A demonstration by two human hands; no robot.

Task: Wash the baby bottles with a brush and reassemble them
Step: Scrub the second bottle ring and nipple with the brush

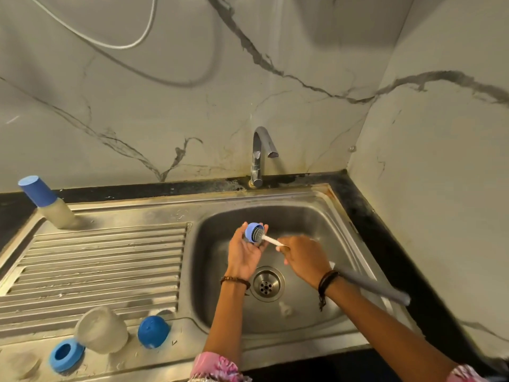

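Steel sink, brush bristles hidden in ring

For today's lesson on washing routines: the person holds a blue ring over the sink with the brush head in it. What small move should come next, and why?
Probably twist the brush inside the blue ring. The left hand cups the ring over the sink, the right hand grips the brush handle, and the bristles already sit in the ring's opening.
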